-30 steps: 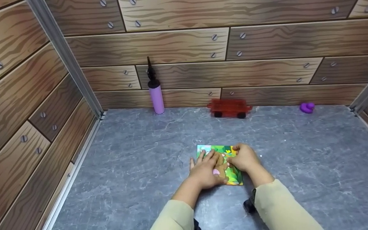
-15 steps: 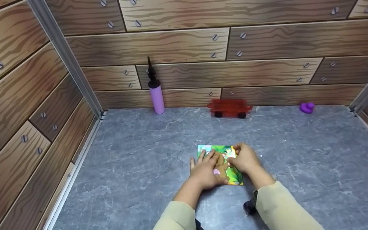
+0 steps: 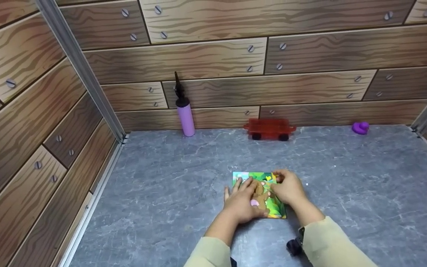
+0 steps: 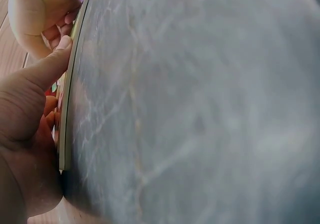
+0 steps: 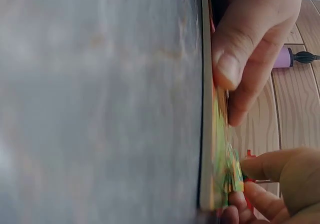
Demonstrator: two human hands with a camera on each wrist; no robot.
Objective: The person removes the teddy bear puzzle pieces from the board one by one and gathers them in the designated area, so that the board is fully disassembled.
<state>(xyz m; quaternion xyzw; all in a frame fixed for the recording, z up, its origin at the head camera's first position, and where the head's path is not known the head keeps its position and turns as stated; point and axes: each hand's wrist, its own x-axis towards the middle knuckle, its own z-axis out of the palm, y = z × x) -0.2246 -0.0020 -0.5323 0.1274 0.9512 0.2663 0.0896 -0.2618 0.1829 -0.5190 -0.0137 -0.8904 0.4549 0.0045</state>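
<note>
A small square picture puzzle (image 3: 273,205) with a brown animal on a green scene lies on the grey tabletop. My left hand (image 3: 240,204) rests spread over its left part, fingers pressing on the picture and thumb at the near edge. At the upper right corner my right hand (image 3: 290,187) pinches a thin colourful puzzle piece (image 5: 236,176) between thumb and fingers. That piece stands tilted up from the board (image 5: 206,134) in the right wrist view. The left wrist view shows the board's pale edge (image 4: 69,104) with my left thumb on it. My left palm hides much of the picture.
Along the back wall stand a purple hand pump (image 3: 186,120) with a black nozzle, a red toy wagon (image 3: 270,129) with black wheels, and a purple rubber duck (image 3: 360,128). Wood-patterned panels (image 3: 213,59) enclose the tabletop (image 3: 154,193) at the back and sides.
The head view has shifted slightly, so everything sits a little lower and further right. Both hands keep their places on the puzzle; the right fingers have tilted a little at the corner.
</note>
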